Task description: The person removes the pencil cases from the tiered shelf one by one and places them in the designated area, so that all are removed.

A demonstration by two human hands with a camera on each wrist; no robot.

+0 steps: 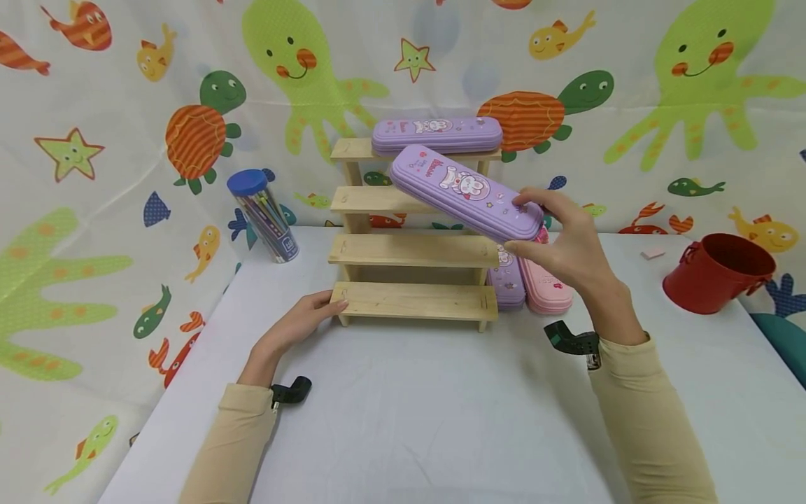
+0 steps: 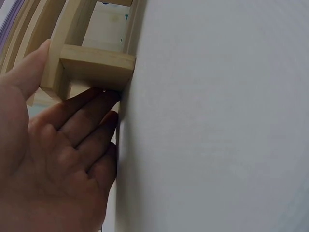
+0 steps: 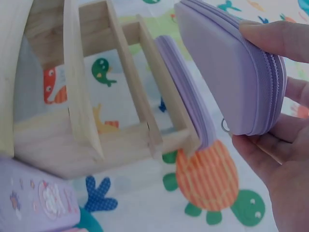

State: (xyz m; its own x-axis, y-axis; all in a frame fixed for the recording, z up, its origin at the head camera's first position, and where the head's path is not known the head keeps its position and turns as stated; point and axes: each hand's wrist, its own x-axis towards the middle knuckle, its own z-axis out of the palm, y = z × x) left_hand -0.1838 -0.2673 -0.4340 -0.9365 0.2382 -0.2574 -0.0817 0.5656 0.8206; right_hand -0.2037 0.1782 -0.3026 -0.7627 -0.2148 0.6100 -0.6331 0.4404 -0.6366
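Observation:
A four-step wooden stand point(image 1: 412, 302) stands on the white table. My left hand point(image 1: 301, 324) holds the left end of its lowest step, thumb on top and fingers low beside the leg point(image 2: 96, 65). In my right hand point(image 1: 569, 245) is a purple zippered pencil case point(image 1: 469, 192) with a rabbit picture, pinched at its right end and held tilted in the air before the upper steps. Its zipper side point(image 3: 263, 87) faces the right wrist camera. Another purple pencil case point(image 1: 436, 134) lies along the top step.
Right of the stand, a purple case point(image 1: 506, 285) and a pink case point(image 1: 546, 285) lie side by side, partly hidden. A blue-lidded tub of pencils point(image 1: 264, 215) stands back left. At right are a red bucket point(image 1: 708, 280) and a small pink piece point(image 1: 653, 253). A printed cloth hangs behind.

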